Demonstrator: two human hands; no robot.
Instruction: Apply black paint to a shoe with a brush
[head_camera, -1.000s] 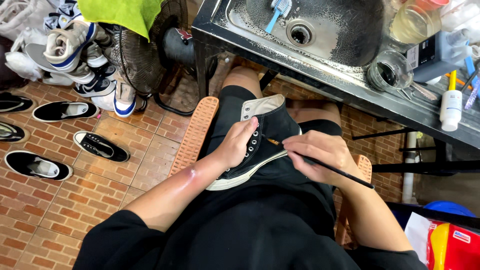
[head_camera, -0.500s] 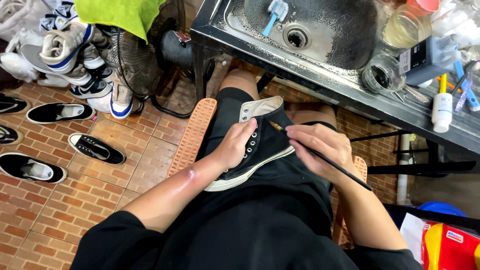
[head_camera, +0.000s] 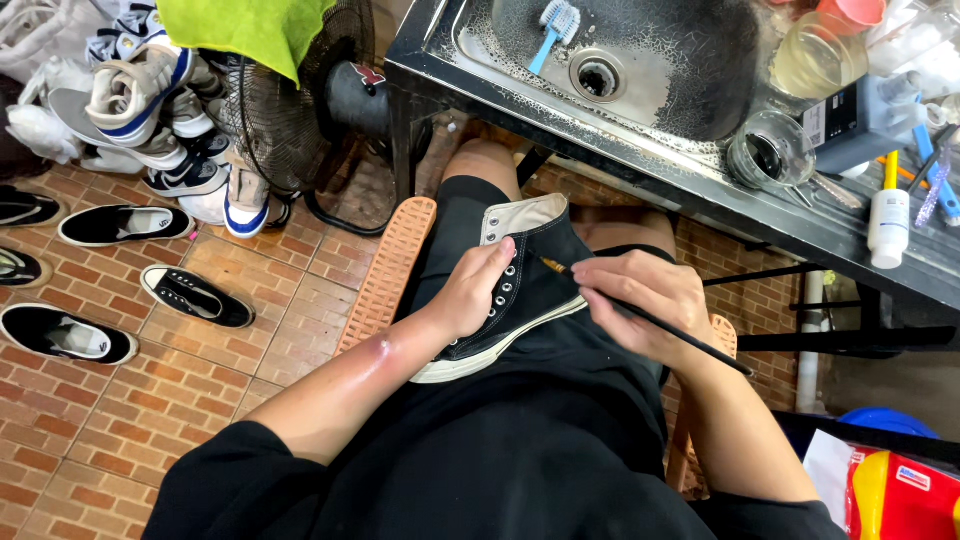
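Our left hand (head_camera: 478, 290) grips a black high-top sneaker (head_camera: 520, 285); our right hand (head_camera: 640, 300) pinches a thin brush (head_camera: 650, 318), its tip at the upper, painting seemingly midway.

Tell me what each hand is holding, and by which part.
Left hand grips the black high-top sneaker over its laced upper. Right hand pinches a thin paintbrush near its tip end.

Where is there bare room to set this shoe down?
Bare brick floor lies between the black slip-on shoe and the orange ridged sandal. The steel sink basin holds only a blue toothbrush. The counter's right end, around the glass jar, is crowded.
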